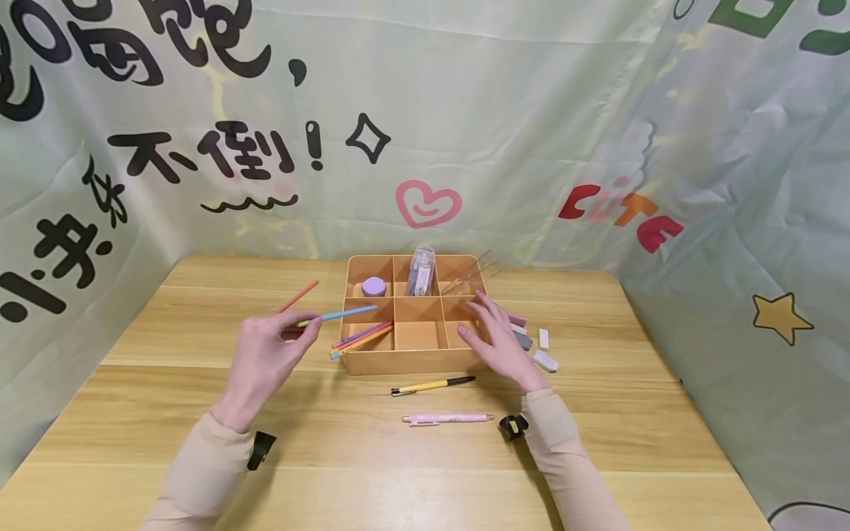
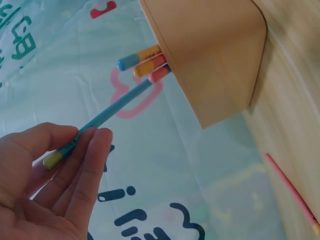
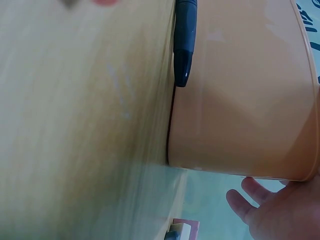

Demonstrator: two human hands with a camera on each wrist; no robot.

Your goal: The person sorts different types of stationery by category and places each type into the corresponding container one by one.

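Note:
My left hand (image 1: 268,354) pinches a blue pencil (image 1: 348,312) near its yellow-green end. The pencil's other end reaches over the left side of a tan compartment organizer (image 1: 412,361). In the left wrist view, the blue pencil (image 2: 117,106) slants from the fingertips toward the box. Several coloured pencils (image 1: 361,338) lean in the front left compartment, ends sticking out past the rim. My right hand (image 1: 498,339) is at the organizer's right side, fingers spread over the rim; whether they press on it I cannot tell. The right wrist view shows those fingers (image 3: 242,202) beside the box's corner.
A red pencil (image 1: 297,296) lies left of the box. Back compartments hold a purple round item (image 1: 374,287), a clear-purple case (image 1: 421,271) and thin wire-like pieces (image 1: 470,274). Erasers (image 1: 546,361) lie at the right. In front are a yellow-black pen (image 1: 433,386) and pink pen (image 1: 448,419).

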